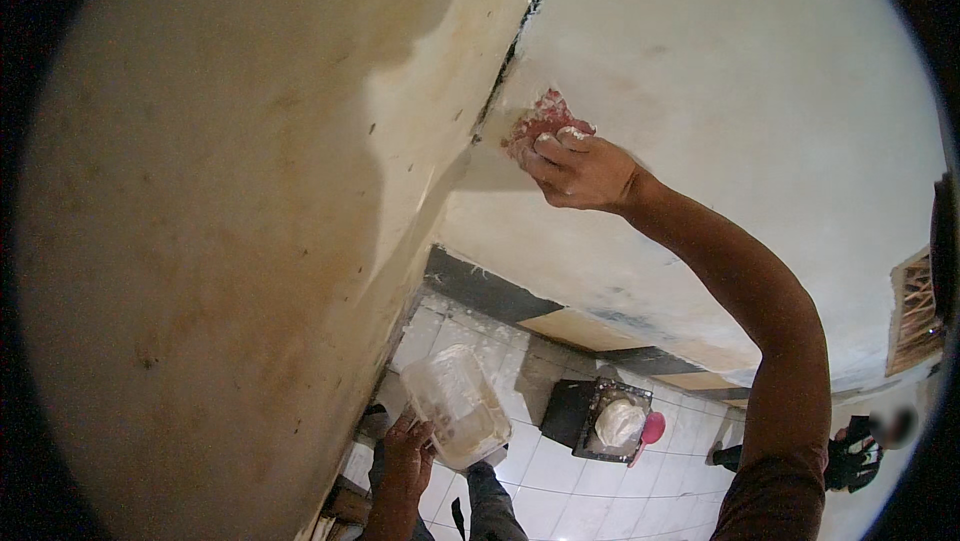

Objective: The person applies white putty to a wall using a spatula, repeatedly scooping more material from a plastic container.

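Head view: right hand (578, 171) raised, fingers clenched on a pink-red putty scraper (540, 121), blade pressed flat to the white wall (740, 71) right at the corner crack (510, 56) where it meets the yellowish stained wall (250, 191). Left hand (405, 451) down low, gripping a clear plastic tub (458, 419) from below, whitish filler inside, tilted, held well under the right hand. Progress: looks like filling the corner crack; the dark gap above the scraper is open, unfilled, the stretch just below the hand looks smoother, so roughly partway, upper crack left. Below the left hand: white tiled floor (560, 486), a dark square tray (600, 421) with a white lump, a pink item (652, 429) beside it. Another person (855, 451) stands far right, apart.
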The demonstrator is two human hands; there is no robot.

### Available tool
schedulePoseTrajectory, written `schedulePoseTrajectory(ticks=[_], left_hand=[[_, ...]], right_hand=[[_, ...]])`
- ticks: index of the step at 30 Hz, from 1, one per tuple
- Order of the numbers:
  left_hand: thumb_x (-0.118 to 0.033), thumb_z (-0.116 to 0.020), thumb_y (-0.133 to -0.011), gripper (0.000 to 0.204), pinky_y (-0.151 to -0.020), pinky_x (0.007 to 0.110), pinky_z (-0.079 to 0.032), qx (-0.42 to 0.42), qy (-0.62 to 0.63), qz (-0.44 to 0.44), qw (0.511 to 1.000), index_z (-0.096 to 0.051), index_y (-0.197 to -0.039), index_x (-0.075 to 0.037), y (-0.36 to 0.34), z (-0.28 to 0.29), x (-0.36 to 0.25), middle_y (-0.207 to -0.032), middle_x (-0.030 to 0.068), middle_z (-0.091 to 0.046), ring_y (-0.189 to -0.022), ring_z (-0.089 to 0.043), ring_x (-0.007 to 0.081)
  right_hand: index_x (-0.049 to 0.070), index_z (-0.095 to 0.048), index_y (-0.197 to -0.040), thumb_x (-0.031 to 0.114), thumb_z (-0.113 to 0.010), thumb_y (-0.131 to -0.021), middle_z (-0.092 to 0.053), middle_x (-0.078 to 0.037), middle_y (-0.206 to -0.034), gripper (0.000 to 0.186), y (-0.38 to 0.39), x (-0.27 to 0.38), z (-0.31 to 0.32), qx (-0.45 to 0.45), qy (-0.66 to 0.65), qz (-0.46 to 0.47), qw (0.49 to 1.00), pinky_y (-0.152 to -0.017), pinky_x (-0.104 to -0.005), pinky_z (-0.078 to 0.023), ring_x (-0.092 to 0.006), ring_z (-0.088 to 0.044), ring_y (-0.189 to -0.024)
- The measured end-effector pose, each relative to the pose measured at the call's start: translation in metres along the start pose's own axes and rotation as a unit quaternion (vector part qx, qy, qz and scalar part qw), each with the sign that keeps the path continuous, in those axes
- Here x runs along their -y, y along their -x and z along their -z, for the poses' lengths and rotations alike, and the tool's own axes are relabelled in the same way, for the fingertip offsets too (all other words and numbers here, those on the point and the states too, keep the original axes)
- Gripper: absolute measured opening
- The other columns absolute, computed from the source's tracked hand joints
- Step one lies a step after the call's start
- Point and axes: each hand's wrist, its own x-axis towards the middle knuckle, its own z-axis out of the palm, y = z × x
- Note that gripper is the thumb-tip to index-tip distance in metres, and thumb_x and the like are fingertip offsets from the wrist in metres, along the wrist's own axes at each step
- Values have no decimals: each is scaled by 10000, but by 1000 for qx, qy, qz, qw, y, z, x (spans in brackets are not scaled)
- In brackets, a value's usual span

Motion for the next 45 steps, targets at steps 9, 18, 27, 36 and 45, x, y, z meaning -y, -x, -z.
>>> schedulePoseTrajectory(ticks=[9, 18, 27, 36, 45], left_hand=[[-43, -663, -764, 639, -798, 350, -533, 47, 29, 0, 998, -406, -1347, -3, -5, 7, -5, -1150, 112, -587, -984, -610, 216], [-27, -668, -745, 621, -849, 371, -522, 48, 55, -13, 997, -432, -1317, 20, 11, -7, -18, -1164, 127, -578, -1023, -594, 246], [3, -621, -764, 585, -932, 389, -493, 79, 52, -13, 995, -422, -1313, 36, 15, 8, -17, -1198, 152, -559, -1086, -570, 262], [1, -629, -777, 604, -962, 391, -481, 88, 53, -28, 994, -396, -1333, 41, 18, 4, -11, -1227, 156, -546, -1129, -552, 259], [26, -599, -788, 592, -956, 389, -488, 68, 47, -37, 996, -388, -1341, 31, 28, -4, -13, -1216, 143, -555, -1115, -563, 261]], right_hand=[[81, -570, -1178, 154, -606, -774, -567, -69, -1163, 411, 0, 3, -10, 122, -161, -215, 955, -881, -365, -473, -254, -523, -1049], [25, -571, -1051, 100, -631, -718, -540, -124, -1041, 346, -9, 14, 32, 54, -132, -212, 967, -917, -404, -486, -283, -523, -1074], [9, -642, -914, 174, -624, -750, -558, -86, -1011, 234, -21, 0, 4, 151, -113, -207, 960, -802, -411, -540, -245, -549, -1020], [92, -690, -743, 154, -661, -688, -578, -39, -992, 87, -39, 14, 48, 185, -3, -86, 979, -900, -321, -458, -223, -525, -1014], [127, -679, -703, 153, -645, -687, -578, -39, -1051, 45, -38, 12, -14, 164, -60, -169, 970, -911, -299, -464, -222, -517, -1053]])
